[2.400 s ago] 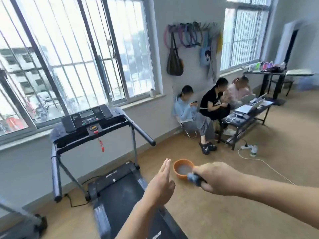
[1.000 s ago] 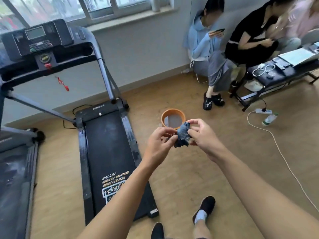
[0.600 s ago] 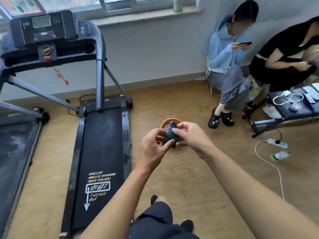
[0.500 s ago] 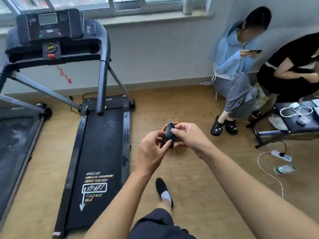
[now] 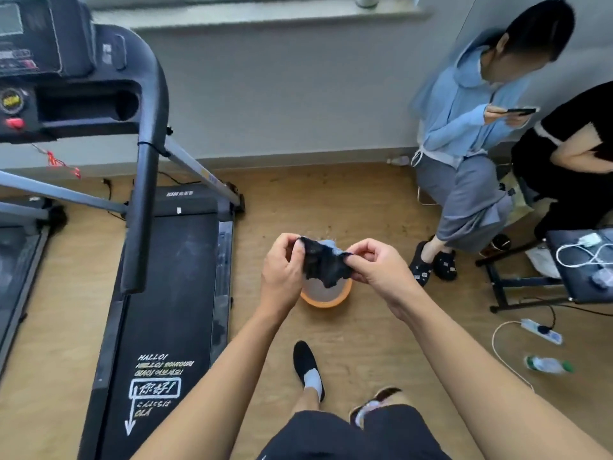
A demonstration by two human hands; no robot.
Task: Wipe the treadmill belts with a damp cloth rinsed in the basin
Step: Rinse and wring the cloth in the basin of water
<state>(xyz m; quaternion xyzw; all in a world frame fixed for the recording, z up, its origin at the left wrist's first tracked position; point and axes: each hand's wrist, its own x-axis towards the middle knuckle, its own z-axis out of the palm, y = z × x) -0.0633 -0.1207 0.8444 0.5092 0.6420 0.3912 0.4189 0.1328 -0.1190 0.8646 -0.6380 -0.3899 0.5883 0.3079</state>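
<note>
Wood floor (image 5: pixel 365 200): L hand (image 5: pixel 282 273), R hand (image 5: pixel 374 270) pinch cloth (image 5: pixel 323 263), spread wider than before, now over basin (image 5: pixel 326 302); treadmill belt (image 5: pixel 172 293) at 9 o'clock.

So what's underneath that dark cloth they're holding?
An orange basin sits on the floor below the cloth. Its near rim and pale inside show; the cloth covers its far side.

Saw only the near rim of the basin (image 5: pixel 326 299); lost the rest behind the cloth (image 5: pixel 323 265), left hand (image 5: pixel 282 270) and right hand (image 5: pixel 376 272). Lost part of the treadmill console (image 5: pixel 36 58) to the top-left edge, most of the second treadmill (image 5: pixel 16 260) to the left edge, the person in black (image 5: pixel 570 151) and the low bench (image 5: pixel 580 280) to the right. Couldn't resolve the motion-blurred person in the blue hoodie (image 5: pixel 464 107) or the smaller print on the belt (image 5: pixel 179 267).
</note>
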